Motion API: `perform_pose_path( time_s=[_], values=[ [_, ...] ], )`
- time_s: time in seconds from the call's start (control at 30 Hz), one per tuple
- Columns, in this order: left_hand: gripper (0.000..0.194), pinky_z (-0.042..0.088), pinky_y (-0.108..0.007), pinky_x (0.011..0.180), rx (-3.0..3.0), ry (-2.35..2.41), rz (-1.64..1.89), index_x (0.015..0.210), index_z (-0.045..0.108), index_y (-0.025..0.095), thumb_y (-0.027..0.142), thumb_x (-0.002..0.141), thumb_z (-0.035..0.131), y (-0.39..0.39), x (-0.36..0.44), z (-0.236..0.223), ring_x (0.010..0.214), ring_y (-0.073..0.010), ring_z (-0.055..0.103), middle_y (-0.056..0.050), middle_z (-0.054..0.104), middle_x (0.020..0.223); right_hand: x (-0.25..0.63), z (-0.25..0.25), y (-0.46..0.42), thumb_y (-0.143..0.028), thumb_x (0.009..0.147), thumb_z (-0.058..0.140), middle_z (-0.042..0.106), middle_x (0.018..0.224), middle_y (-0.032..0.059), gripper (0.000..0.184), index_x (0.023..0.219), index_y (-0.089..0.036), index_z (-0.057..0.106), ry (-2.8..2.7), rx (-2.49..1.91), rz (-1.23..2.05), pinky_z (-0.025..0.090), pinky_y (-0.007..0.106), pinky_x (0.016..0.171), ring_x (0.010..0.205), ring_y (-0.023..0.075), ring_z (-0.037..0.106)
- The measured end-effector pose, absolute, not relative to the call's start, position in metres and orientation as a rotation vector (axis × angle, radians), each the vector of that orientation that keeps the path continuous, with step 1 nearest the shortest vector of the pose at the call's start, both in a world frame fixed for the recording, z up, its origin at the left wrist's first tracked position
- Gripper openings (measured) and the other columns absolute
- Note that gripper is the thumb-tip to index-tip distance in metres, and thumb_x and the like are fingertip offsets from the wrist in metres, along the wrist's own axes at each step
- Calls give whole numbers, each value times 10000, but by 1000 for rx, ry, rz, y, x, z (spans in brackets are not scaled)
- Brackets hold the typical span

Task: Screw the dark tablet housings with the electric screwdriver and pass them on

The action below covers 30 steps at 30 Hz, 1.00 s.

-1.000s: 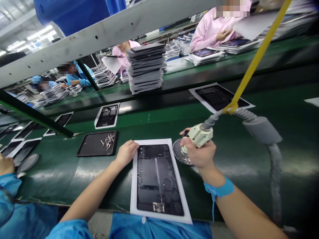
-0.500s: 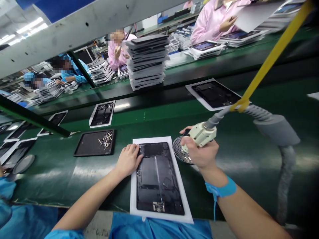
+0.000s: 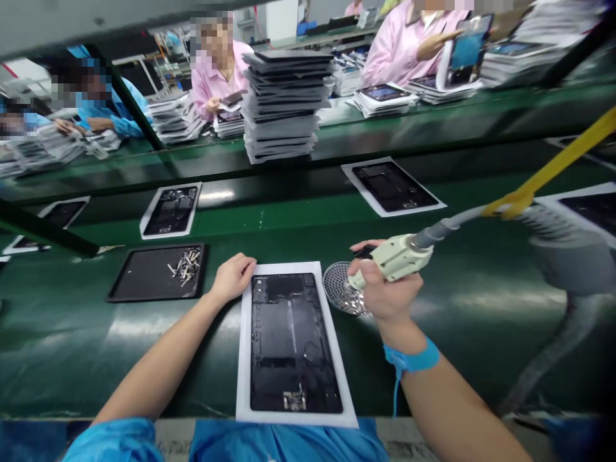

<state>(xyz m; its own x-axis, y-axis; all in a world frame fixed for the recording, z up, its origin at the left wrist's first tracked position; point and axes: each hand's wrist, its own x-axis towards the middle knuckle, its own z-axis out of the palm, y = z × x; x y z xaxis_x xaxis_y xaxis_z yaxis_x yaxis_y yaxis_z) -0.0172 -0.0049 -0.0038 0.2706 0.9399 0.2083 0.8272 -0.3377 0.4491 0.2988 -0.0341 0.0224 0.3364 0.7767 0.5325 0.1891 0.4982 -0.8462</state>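
My left hand [image 3: 233, 277] rests flat on the green belt, its fingertips at the top left corner of a white sheet [image 3: 243, 359]. On that sheet lies a black tablet back panel [image 3: 289, 340], with a small circuit board at its near end. My right hand [image 3: 389, 295] grips a cream electric screwdriver [image 3: 397, 258] hanging from a grey hose. Its tip is hidden by my hand, just beside a round perforated metal screw dish [image 3: 341, 289]. A black tray [image 3: 139, 276] holding loose screws [image 3: 183, 265] lies left of my left hand.
A green conveyor belt [image 3: 62, 340] runs crosswise. Further black panels on white sheets lie along it. Behind it stands a tall stack of black panels [image 3: 283, 106]. Co-workers in pink and blue sit beyond. A yellow strap [image 3: 548, 170] suspends the hose at right.
My left hand has slid left off the panel to the sheet's corner. The whole scene has shifted left and tilted level in view as my head turned. The screwdriver stays in my right hand.
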Motion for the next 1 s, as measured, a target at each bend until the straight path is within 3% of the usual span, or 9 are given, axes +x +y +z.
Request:
perform_pose_path(
  time_s=[0.13,1.0],
  values=[
    [311,529,-300,799,2267,1532,699,975,741,200,338,1017,465,-7,-20,-5,849,-188,672,-55,704,880,303,22,-32,-347,882,701,722,885,42,173,984,-223,638,-1186,-1069,469,577,353,559,557,159,647],
    [335,504,-307,760,2277,1442,733,938,737,195,357,1011,453,-3,-20,-1,796,-187,658,-50,699,853,301,28,-34,-319,849,735,692,756,1,204,992,-192,665,-1131,-1044,491,522,294,489,494,132,623]
  ],
)
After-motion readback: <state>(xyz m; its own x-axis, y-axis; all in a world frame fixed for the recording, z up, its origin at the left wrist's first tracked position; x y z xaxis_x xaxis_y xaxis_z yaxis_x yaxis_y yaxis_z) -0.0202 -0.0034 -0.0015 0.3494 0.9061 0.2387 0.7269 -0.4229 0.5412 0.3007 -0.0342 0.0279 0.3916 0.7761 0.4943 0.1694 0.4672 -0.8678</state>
